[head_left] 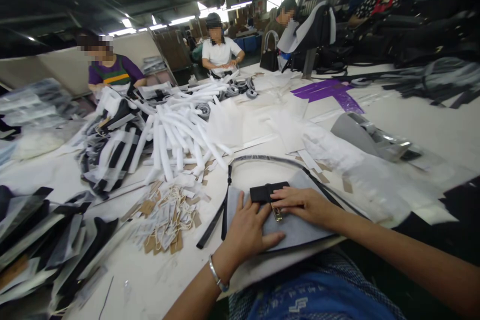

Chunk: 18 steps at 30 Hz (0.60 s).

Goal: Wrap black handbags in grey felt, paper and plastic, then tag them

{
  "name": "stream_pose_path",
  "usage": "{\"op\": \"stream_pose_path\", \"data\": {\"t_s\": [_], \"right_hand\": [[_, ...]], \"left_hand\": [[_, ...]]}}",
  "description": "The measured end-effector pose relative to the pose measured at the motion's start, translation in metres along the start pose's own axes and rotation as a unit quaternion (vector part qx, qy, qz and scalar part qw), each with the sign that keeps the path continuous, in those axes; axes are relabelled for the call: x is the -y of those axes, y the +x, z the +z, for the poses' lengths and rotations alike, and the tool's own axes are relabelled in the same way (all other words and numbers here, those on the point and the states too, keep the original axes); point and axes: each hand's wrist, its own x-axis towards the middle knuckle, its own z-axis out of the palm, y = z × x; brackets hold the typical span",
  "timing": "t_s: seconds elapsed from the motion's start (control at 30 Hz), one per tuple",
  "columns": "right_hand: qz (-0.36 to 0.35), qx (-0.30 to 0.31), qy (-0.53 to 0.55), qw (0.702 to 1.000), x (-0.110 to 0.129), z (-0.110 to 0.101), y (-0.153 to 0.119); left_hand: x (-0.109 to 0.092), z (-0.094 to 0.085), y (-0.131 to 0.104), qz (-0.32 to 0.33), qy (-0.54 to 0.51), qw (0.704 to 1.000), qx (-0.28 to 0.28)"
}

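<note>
A handbag (240,212) with a grey sheet over its front lies flat at the table's near edge. Its black strap (212,225) loops around the far side. Across the bag's upper middle is a black flap (261,194), with a gold-coloured metal clasp (277,214) below it. My left hand (249,230) lies spread on the grey sheet, fingertips at the flap's lower left edge. Stretched over the flap's right end, the fingers of my right hand (302,205) press on it just above the clasp. My right palm hides part of the sheet.
String hang tags (168,217) lie in a heap to the left, with white foam rods (176,135) piled beyond. Wrapped black pieces (41,240) cover the near left. Clear plastic bags (360,170) and purple strips (330,92) lie right. Co-workers (221,52) sit across the table.
</note>
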Motion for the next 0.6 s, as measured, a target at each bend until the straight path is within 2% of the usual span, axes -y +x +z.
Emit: {"op": "stream_pose_path", "data": {"t_s": [0.13,0.27,0.33,0.4,0.47,0.53,0.6], "right_hand": [[-0.025,0.000,-0.009,1.000,-0.008,0.006,-0.007],[-0.044,-0.011,-0.022,0.999,-0.008,0.010,-0.014],[-0.050,-0.012,-0.026,0.998,-0.008,0.012,-0.016],[-0.059,-0.011,-0.027,0.998,-0.008,0.013,-0.016],[-0.066,-0.009,-0.027,0.997,-0.008,0.013,-0.015],[-0.063,-0.004,-0.028,0.998,-0.008,0.012,-0.014],[-0.055,0.006,-0.032,0.998,-0.007,0.012,-0.014]], "left_hand": [[-0.001,0.002,-0.003,0.000,0.009,1.000,-0.020],[-0.004,0.002,-0.012,0.004,0.038,0.993,-0.111],[-0.006,0.001,-0.016,0.039,0.048,0.988,-0.145],[-0.007,0.000,-0.019,0.108,0.053,0.985,-0.127],[-0.006,-0.002,-0.019,0.160,0.047,0.983,-0.077],[-0.006,-0.002,-0.017,0.169,0.034,0.985,-0.030],[-0.005,-0.003,-0.014,0.159,0.022,0.987,-0.005]]}}
